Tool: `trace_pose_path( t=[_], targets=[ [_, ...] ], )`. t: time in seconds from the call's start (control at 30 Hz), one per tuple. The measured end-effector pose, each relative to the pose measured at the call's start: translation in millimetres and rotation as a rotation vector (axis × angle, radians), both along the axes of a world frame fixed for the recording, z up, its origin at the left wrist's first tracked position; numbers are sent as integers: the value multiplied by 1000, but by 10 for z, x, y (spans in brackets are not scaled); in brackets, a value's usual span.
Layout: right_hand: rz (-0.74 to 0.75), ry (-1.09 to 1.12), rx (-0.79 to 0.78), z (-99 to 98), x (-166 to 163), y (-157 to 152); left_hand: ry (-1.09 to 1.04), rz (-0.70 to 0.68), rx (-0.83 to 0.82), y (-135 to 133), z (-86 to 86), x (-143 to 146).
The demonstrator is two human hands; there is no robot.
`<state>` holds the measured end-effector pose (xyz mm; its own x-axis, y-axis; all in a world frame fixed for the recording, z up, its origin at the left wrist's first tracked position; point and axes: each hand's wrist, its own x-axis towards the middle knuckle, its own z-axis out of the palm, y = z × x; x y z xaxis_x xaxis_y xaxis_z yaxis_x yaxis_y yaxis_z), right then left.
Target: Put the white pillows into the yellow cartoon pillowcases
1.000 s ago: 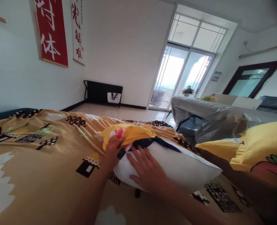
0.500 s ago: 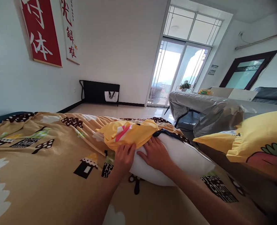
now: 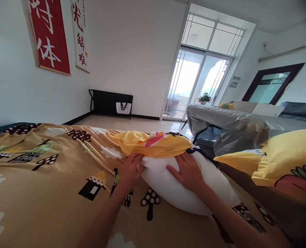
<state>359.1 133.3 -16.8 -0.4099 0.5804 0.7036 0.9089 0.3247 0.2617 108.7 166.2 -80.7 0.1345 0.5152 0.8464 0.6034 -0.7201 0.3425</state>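
Observation:
A white pillow (image 3: pixel 165 186) lies on the tan patterned bedding, its far end inside a bunched yellow pillowcase (image 3: pixel 158 146) with a pink and white print. At the left corner of the case's opening, my left hand (image 3: pixel 132 169) has its fingers closed on the yellow edge, the thumb beside the pillow's corner. My right hand (image 3: pixel 190 172) rests spread on top of the pillow, thumb apart, fingertips at the rim of the pillowcase. Part of those fingertips is hard to see against the cloth.
The tan bedding (image 3: pixel 65 199) spreads under both arms. Yellow pillows (image 3: pixel 289 158) with a carrot print are at the right. Beyond the bed stand a plastic-covered table (image 3: pixel 220 117), a black folded panel (image 3: pixel 103 101) against the wall and a white bag (image 3: pixel 123 107).
The pillowcase has shifted right and lies wider across the pillow's end. My right hand has moved right and slightly down over the pillow; my left hand has moved slightly left.

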Motion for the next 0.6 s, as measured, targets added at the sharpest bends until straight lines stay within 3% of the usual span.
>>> trace_pose_path(
  t=[0.23,0.43,0.6],
  targets=[
    [63,-35,21,-60,-203,-175,-60,32,47,34,-13,42],
    [-6,-115,38,-221,-524,-443,-195,173,136,8,-236,211],
    [-77,-129,22,-221,-639,-340,-235,226,234,-79,-322,305]
  ],
)
